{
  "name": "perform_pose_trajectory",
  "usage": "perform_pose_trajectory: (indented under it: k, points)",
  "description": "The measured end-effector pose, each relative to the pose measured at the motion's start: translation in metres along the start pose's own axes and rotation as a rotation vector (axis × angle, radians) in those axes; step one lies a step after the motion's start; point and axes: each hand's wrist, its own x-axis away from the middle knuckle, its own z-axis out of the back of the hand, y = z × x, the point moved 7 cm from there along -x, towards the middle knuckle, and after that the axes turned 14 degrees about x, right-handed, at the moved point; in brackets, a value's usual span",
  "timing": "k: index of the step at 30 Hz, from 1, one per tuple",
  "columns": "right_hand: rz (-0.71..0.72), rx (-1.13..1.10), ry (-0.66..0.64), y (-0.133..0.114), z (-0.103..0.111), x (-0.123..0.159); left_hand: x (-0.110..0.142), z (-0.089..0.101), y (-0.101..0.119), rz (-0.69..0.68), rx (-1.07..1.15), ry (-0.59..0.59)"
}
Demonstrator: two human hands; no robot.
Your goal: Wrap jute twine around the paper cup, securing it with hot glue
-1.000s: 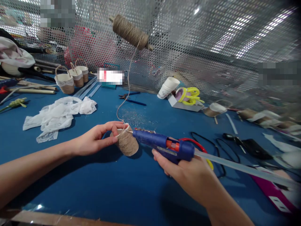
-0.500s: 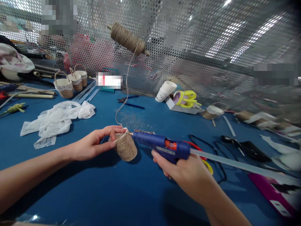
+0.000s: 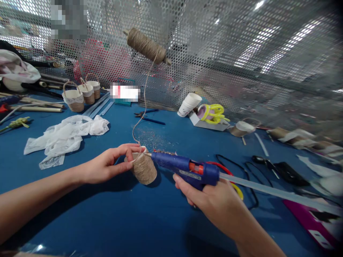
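Note:
A paper cup wrapped in brown twine (image 3: 145, 170) lies tilted on the blue table, its white rim toward the upper left. My left hand (image 3: 107, 165) grips the cup at its rim, with the fingers closed there. My right hand (image 3: 211, 196) is wrapped around a blue hot glue gun (image 3: 174, 163), whose metal nozzle points left at the cup's rim. A long clear glue stick (image 3: 268, 189) sticks out of the gun's back. From the cup rim a strand of twine (image 3: 145, 96) rises to a twine spool (image 3: 146, 45) on the mesh panel.
White lace ribbon (image 3: 64, 134) lies to the left, with several small handled cups (image 3: 75, 101) behind it. Pliers (image 3: 150, 117) rest beyond the cup. Stacked paper cups (image 3: 189, 104) and a white box (image 3: 209, 123) stand at the back; a black cable (image 3: 248, 178) curls at right.
The whole scene sits slightly lower in view than a second ago. Both hands keep their hold, and the glue gun nozzle stays at the cup's rim.

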Motion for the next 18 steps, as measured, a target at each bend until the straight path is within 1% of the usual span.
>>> perform_pose_trajectory:
  k: [5,8,10,12,15,16,18]
  points:
    - [0.174,0.114,0.018,-0.013,0.003,0.005,0.000,0.000,0.000,-0.003,0.021,0.005]
    - [0.272,0.173,0.087,-0.021,0.006,0.009,0.000,0.000,0.001,-0.001,0.025,0.007]
    - [0.309,0.193,0.118,-0.025,0.006,0.011,0.000,0.000,0.001,0.001,0.023,0.011]
    - [0.275,0.185,0.143,-0.026,0.006,0.012,0.000,0.000,0.001,0.002,0.019,0.017]
    - [0.151,0.148,0.182,-0.021,0.006,0.012,0.000,0.000,0.000,0.004,0.006,0.015]
    - [0.138,0.140,0.189,-0.021,0.006,0.012,0.000,0.000,0.000,0.004,0.006,0.013]
    - [0.173,0.138,0.163,-0.020,0.005,0.012,0.000,-0.001,0.001,0.002,0.013,0.004]
